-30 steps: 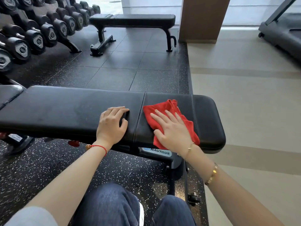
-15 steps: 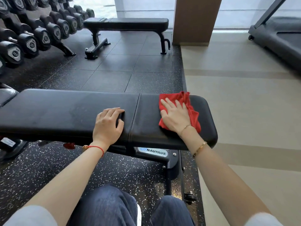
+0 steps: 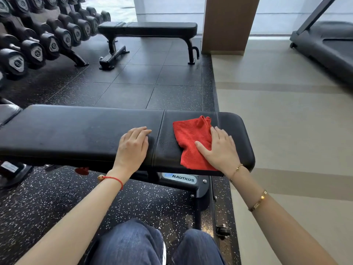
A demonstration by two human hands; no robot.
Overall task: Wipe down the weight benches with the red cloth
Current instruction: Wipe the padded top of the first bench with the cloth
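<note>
A black padded weight bench [image 3: 76, 131] runs across the view in front of me. The red cloth [image 3: 191, 138] lies crumpled on its right seat pad. My right hand [image 3: 219, 150] presses flat on the cloth's right part, fingers straight and spread. My left hand [image 3: 132, 148] rests flat on the long pad just left of the seam between the pads, holding nothing. A second black bench [image 3: 149, 27] stands farther back on the floor.
A dumbbell rack [image 3: 38, 39] lines the far left. A brown pillar [image 3: 229, 23] rises behind the second bench and a treadmill [image 3: 328, 44] sits at the far right. My knees [image 3: 133, 245] are below the near bench. Beige floor [image 3: 286, 131] lies to the right.
My right hand slid the red cloth from the pad's near side to its far right end, then back toward the near edge. The left hand stayed on the long pad.
</note>
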